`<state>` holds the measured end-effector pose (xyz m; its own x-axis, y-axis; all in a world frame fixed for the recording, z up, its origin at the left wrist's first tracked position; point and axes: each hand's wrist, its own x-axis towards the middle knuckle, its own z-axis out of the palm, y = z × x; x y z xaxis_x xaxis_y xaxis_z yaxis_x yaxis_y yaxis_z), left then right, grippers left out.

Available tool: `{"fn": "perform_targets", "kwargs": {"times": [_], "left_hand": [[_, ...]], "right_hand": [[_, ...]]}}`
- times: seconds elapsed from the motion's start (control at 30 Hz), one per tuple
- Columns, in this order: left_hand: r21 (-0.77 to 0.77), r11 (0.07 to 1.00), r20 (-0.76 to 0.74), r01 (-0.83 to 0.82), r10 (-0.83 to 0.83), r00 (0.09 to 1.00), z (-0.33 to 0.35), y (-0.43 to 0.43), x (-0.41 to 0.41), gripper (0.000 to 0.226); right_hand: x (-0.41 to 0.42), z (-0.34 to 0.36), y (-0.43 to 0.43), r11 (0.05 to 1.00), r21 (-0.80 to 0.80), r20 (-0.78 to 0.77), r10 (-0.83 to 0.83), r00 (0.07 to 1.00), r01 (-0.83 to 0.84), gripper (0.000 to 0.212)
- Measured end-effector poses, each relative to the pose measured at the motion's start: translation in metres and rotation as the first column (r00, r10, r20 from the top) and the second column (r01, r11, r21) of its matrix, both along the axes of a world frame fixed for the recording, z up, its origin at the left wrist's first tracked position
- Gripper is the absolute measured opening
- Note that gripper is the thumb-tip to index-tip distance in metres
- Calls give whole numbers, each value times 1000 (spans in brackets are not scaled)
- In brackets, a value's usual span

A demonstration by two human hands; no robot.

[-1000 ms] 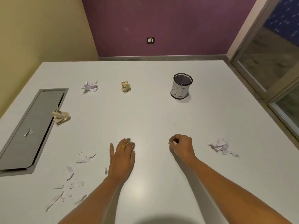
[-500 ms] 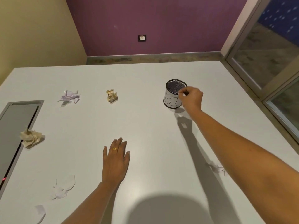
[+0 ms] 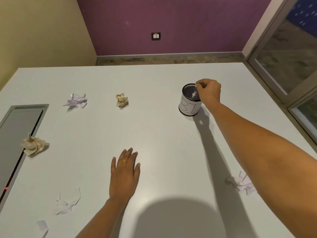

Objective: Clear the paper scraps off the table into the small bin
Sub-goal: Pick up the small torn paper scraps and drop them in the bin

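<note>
The small mesh bin (image 3: pixel 189 107), wrapped in white paper with letters on it, stands at the table's far right. My right hand (image 3: pixel 210 92) is at its rim, fingertips pinched on a white paper scrap (image 3: pixel 194 95) that hangs blurred into the bin's mouth. My left hand (image 3: pixel 124 170) lies flat on the table near me, holding nothing. Scraps on the table: a lilac crumple (image 3: pixel 76 100), a tan ball (image 3: pixel 122 100), a tan crumple (image 3: pixel 34 146), torn white pieces (image 3: pixel 67 202) and a white crumple (image 3: pixel 243 184) partly under my right forearm.
A grey recessed panel (image 3: pixel 15 134) is set into the white table (image 3: pixel 163 134) at the left edge. Another white piece (image 3: pixel 42 225) lies at the near left. A window frame runs along the right side, beyond the table's edge.
My right hand travelled from the near table up to the bin with a small scrap and now sits over its mouth. The view shifted right. My left hand stayed flat.
</note>
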<state>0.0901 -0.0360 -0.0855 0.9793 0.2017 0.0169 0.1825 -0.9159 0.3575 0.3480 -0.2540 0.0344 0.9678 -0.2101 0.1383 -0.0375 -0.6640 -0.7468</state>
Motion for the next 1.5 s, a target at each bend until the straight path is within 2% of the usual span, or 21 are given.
{"fn": "perform_targets", "kwargs": {"times": [0.3,0.5,0.7,0.8,1.07,1.23,1.4,1.5], "left_hand": [[-68,998,-27,2,-3,1000,4,-1,-15,61],[-124,992,-46,14,-20,999,13,2,-37,66],[-181,983,-111,34,-55,992,24,4,-49,43],[-175,983,-118,50,-71,990,25,4,-50,43],[-108,994,-90,5,-15,996,20,4,-45,37],[-51,998,-35,-28,27,999,16,1,-44,51],[-51,997,-10,-57,57,998,11,-1,-44,46],[-64,995,12,-81,82,997,10,-1,-43,44]], "right_hand": [[-28,6,-8,998,58,68,-17,998,13,25],[-61,1,-4,957,281,57,-97,994,77,24],[-84,-3,-6,920,372,21,-143,989,125,21],[-82,2,-6,909,395,21,-157,987,136,20],[-50,10,-4,935,322,5,-157,988,147,22],[-25,9,-4,969,219,-5,-113,994,112,21],[-9,6,-4,988,126,-25,-90,996,92,22],[-5,5,-3,990,109,-18,-90,996,91,16]]}}
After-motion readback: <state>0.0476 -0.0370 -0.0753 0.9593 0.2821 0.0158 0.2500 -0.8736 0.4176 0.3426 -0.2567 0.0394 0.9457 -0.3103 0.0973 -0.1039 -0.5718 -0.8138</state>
